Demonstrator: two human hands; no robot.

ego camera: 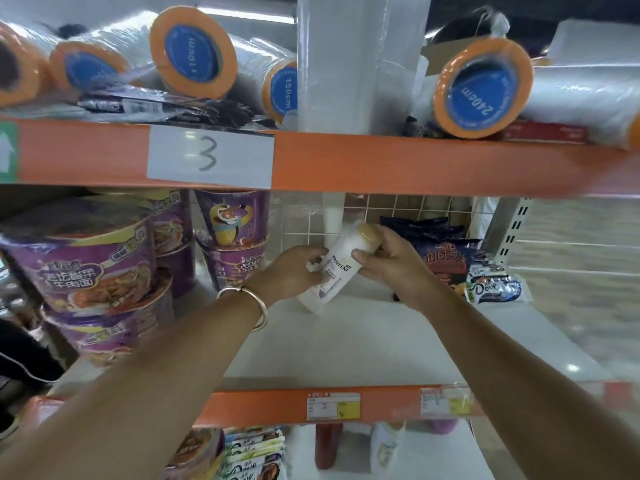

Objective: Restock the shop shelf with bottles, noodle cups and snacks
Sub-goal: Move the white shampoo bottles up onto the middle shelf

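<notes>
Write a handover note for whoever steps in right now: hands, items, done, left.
Left hand: grips the lower half of the Pantene bottle.
Right hand: grips the same bottle near its cap.
Bottle: tilted, cap up and to the right, base at the shelf board; contact unclear.
Done: noodle cups stacked at the left of this shelf, snack bags at the right.
Left: stand the bottle upright in the bare middle, probably, and let go.
</notes>
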